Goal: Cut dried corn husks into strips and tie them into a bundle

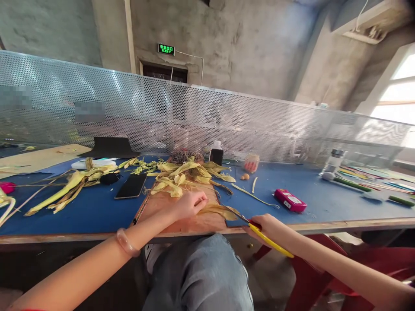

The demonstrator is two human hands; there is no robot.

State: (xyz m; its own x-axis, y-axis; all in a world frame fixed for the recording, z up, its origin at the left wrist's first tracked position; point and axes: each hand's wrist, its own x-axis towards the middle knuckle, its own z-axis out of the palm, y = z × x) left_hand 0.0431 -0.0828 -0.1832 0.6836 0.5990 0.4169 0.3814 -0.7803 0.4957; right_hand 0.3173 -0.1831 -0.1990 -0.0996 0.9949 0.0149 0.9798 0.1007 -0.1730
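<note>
My left hand (191, 204), with a bracelet (126, 242) on its forearm, is closed over the wooden board (181, 222). Its fingers pinch the end of a dried, yellowish leaf strip (218, 210), which stretches to the right. Scissors (270, 240) with yellow and red handles are gripped in my right hand (267, 226) at the table's front edge. Their dark blades point left at the strip's right end; whether they touch it I cannot tell. Just beyond my left hand lies a heap of dried yellow leaves (178, 177), with a dark twiggy bundle (186, 157) behind it.
A phone (130, 186) and long dried stalks (69, 188) lie to the left on the blue tabletop (201, 224). On the right are a pink packet (290, 201), a jar (251, 163) and a clear bottle (333, 162). A perforated metal screen (259, 121) borders the back.
</note>
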